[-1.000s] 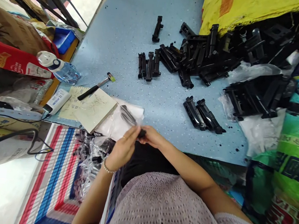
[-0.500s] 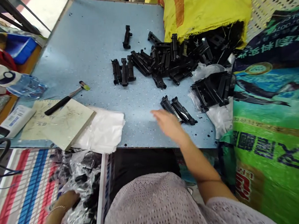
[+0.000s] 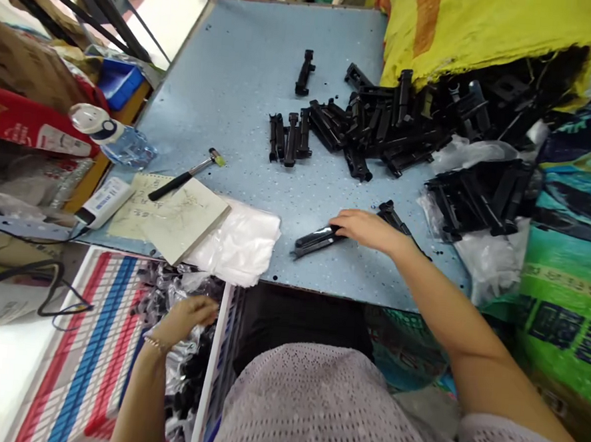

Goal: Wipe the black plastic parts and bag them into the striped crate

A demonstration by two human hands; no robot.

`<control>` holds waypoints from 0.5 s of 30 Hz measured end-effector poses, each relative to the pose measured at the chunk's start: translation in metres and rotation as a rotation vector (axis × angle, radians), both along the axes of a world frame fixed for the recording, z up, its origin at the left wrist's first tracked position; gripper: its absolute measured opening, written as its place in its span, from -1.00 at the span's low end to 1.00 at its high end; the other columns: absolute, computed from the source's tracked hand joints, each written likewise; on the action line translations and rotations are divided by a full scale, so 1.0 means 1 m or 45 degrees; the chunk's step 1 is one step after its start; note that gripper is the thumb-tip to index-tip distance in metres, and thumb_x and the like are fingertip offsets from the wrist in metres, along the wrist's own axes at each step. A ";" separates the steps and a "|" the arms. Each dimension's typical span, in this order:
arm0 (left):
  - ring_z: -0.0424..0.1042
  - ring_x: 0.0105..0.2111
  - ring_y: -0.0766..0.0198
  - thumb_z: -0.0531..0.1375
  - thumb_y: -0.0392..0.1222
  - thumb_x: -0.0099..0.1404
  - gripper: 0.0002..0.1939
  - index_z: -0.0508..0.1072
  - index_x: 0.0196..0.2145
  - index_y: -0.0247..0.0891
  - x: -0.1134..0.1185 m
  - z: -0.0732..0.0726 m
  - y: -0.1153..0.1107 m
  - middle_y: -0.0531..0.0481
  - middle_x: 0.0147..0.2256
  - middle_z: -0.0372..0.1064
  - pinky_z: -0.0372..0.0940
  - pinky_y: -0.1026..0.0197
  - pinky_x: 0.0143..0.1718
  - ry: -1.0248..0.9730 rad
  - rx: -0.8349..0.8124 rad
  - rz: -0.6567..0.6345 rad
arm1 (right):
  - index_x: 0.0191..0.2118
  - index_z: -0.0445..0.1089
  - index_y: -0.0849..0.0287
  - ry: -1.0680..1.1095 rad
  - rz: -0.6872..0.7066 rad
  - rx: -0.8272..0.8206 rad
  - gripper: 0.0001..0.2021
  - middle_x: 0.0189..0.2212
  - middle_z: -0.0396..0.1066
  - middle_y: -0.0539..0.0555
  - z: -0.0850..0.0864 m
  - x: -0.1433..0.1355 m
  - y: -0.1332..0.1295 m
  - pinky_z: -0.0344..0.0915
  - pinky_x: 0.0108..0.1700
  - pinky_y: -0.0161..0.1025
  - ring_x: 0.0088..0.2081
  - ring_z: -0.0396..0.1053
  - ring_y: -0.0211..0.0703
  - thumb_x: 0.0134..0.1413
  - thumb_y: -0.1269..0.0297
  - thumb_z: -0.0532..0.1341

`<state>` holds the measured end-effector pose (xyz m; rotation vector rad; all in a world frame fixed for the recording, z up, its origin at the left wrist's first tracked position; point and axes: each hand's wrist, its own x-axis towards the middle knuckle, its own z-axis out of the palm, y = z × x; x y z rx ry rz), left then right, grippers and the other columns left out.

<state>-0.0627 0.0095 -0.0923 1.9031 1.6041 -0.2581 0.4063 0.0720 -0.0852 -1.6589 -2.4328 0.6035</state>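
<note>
My right hand is closed on the end of a black plastic part near the table's front edge. Another black part lies just behind that hand, partly covered by it. Over the crate of bagged black parts hangs my left hand, its fingers curled; whether they hold anything is hidden. A heap of black parts spreads from the mouth of a yellow sack, and several more stand in a row left of it.
At the left of the blue table are a hammer, cardboard, white plastic bags, a white tube and a water bottle. Bagged black parts lie at the right, beside a green sack.
My right hand has closed on one of the two front parts and turned it leftward. My left hand has risen out of the crate's contents. The view has shifted left.
</note>
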 end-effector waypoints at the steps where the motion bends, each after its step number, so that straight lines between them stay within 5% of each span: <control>1: 0.50 -0.52 0.22 -0.01 0.04 0.45 -0.52 0.60 -0.30 -0.29 0.016 0.004 0.014 -0.08 -0.47 0.54 0.47 0.15 -0.27 -0.283 0.016 0.019 | -0.05 0.56 0.11 0.025 -0.031 -0.057 -0.76 -0.19 0.53 0.14 -0.002 -0.004 -0.003 0.24 -0.18 -0.19 -0.18 0.44 -0.05 0.24 0.31 0.19; 3: 0.56 -0.31 0.18 0.16 -0.02 0.37 -0.70 0.60 -0.15 -0.22 0.058 0.007 0.040 -0.15 -0.24 0.58 0.44 0.19 -0.20 -0.658 0.263 0.086 | 0.01 0.52 0.13 0.135 -0.136 -0.130 -0.72 -0.12 0.52 0.17 -0.007 -0.011 -0.011 0.26 -0.15 -0.17 -0.14 0.45 -0.01 0.28 0.24 0.15; 7: 0.48 -0.25 0.10 0.21 -0.14 0.28 -0.83 0.55 -0.38 -0.25 0.129 -0.011 0.071 -0.20 -0.25 0.47 0.38 0.12 -0.19 -0.592 0.707 0.105 | -0.05 0.52 0.15 0.709 -0.482 -0.265 -0.69 -0.17 0.55 0.10 -0.022 -0.026 -0.027 0.32 -0.11 -0.14 -0.17 0.47 -0.04 0.27 0.11 0.16; 11: 0.40 -0.39 0.23 0.23 -0.10 0.24 -0.81 0.46 -0.48 -0.24 0.129 -0.024 0.084 -0.03 -0.41 0.39 0.30 0.21 -0.30 -0.685 0.576 0.215 | -0.04 0.49 0.18 1.431 -0.761 -0.500 -0.65 -0.18 0.57 0.11 -0.022 -0.053 -0.036 0.39 -0.11 -0.13 -0.21 0.50 -0.09 0.14 0.07 0.29; 15: 0.37 -0.45 0.27 0.20 -0.02 0.26 -0.76 0.49 -0.42 -0.22 0.111 -0.021 0.089 0.03 -0.49 0.41 0.25 0.25 -0.37 -0.779 0.369 0.372 | -0.12 0.47 0.17 2.024 -0.648 -0.841 -0.67 -0.11 0.58 0.17 -0.007 -0.100 -0.026 0.42 0.00 -0.09 -0.15 0.54 -0.09 0.08 0.08 0.39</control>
